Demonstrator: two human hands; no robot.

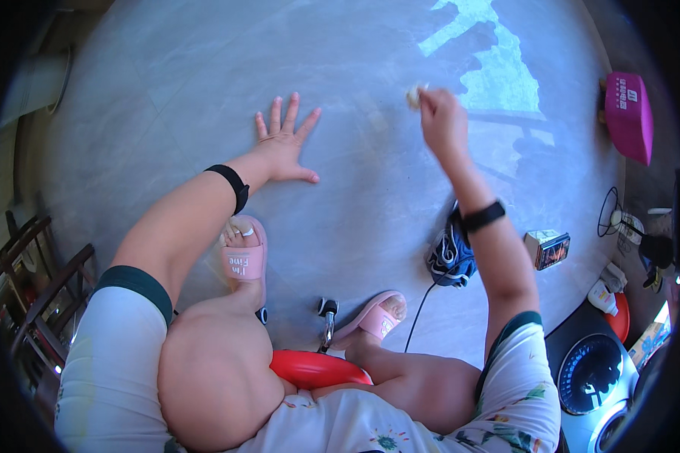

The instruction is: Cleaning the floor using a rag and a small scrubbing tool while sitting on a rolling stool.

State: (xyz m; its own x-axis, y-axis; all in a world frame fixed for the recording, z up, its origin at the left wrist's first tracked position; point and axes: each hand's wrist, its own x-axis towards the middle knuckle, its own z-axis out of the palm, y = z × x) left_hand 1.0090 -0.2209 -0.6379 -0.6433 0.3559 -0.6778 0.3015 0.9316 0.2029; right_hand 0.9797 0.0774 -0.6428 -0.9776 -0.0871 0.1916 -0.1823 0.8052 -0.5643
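My left hand (283, 147) is held palm down over the grey tiled floor (362, 215), its fingers spread wide and nothing in it. Whether the palm presses on the floor, I cannot tell. A small pale, blurred object (413, 97) is pinched between the thumb and fingers of my right hand (445, 122), just left of a bright patch of sunlight. What the object is does not show clearly. Both wrists carry black bands. Below my right wrist, a dark blue cloth item (452, 255) with white trim lies on the floor, partly hidden by my forearm.
I sit on a red seat (320, 368) with a caster (327, 307) beneath. A thin black cable (422, 317) runs along the floor. To the right are a small box (549, 251), a pink stool (629, 116) and a round-topped black appliance (591, 374). Dark wooden furniture (51, 289) stands left.
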